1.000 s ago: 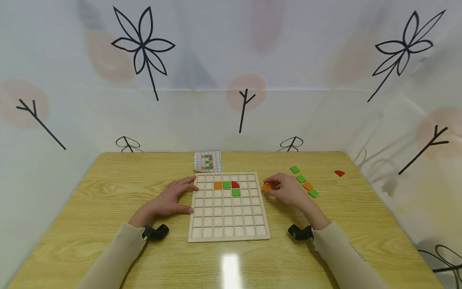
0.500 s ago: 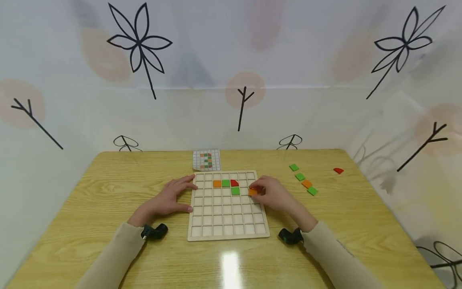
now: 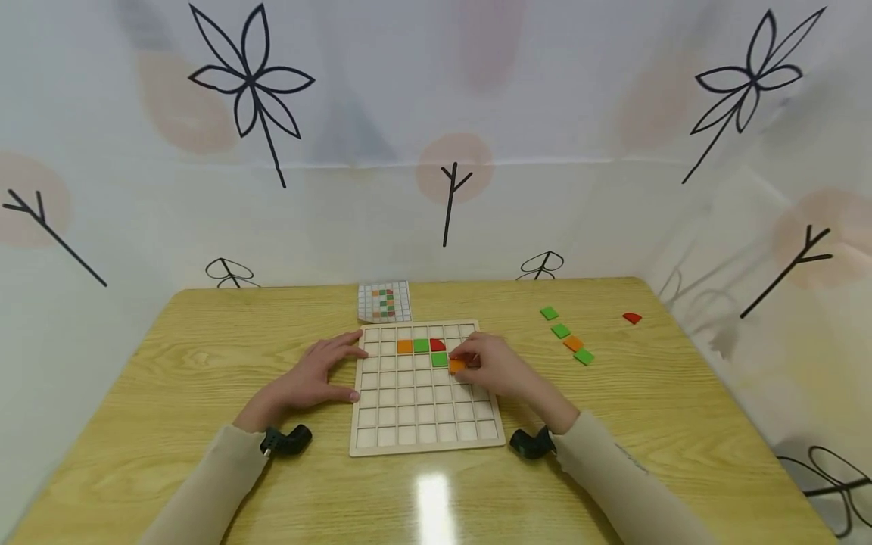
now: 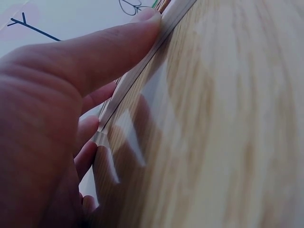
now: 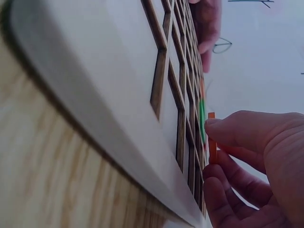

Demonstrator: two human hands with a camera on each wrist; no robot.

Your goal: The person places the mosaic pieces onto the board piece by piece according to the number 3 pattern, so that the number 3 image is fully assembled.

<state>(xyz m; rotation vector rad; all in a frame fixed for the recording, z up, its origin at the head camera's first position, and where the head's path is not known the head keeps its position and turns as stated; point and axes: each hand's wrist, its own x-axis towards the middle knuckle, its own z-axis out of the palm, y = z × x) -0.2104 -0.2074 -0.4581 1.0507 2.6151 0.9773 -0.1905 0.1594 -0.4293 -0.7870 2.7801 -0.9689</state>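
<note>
A pale wooden grid board (image 3: 428, 448) lies on the table. In its upper rows sit an orange square tile (image 3: 405, 347), a green square tile (image 3: 421, 345), a red quarter-round tile (image 3: 437, 344) and, below the red one, another green tile (image 3: 439, 359). My right hand (image 3: 493, 367) pinches an orange square tile (image 5: 213, 142) between thumb and fingers, close over the board just right of that lower green tile. My left hand (image 3: 309, 378) rests at the board's left edge, fingers spread, with the thumb (image 4: 114, 52) against the side in the left wrist view.
Behind the board lies a paper card (image 3: 384, 301) printed with a coloured grid pattern. To the right are loose tiles: several green ones, including a green tile (image 3: 549, 312), one orange tile (image 3: 573, 344) and a red quarter-round tile (image 3: 632, 318). A patterned white sheet hangs behind the table.
My right hand has carried the orange tile leftward from beside the board to over it, next to the lower green tile. The left hand stays at the board's edge.
</note>
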